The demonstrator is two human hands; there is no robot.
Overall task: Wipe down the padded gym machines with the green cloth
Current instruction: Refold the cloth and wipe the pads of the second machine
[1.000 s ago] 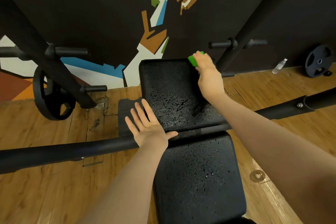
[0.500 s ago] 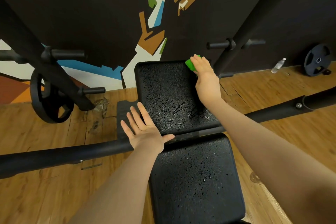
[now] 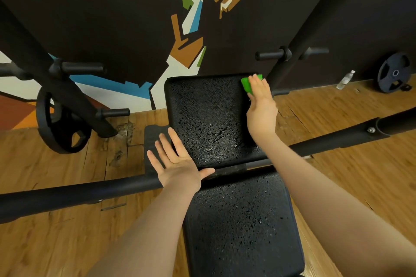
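At pad's (image 3: 202,105) far-right corner, green cloth (image 3: 245,85), right hand (image 3: 262,105)

1. Padded black pads: 2, the far pad (image 3: 202,117) and the near pad (image 3: 238,231).
2. Green cloth (image 3: 246,84): 1.
3. Hands: 2, the left hand (image 3: 177,166) and the right hand (image 3: 261,101).
4. Weight plates: 2, one at left (image 3: 60,123) and one at far right (image 3: 395,72).
5. Plastic bottle (image 3: 345,79): 1, on the floor.
6. Long black bar (image 3: 90,191) crossing between the pads: 1.
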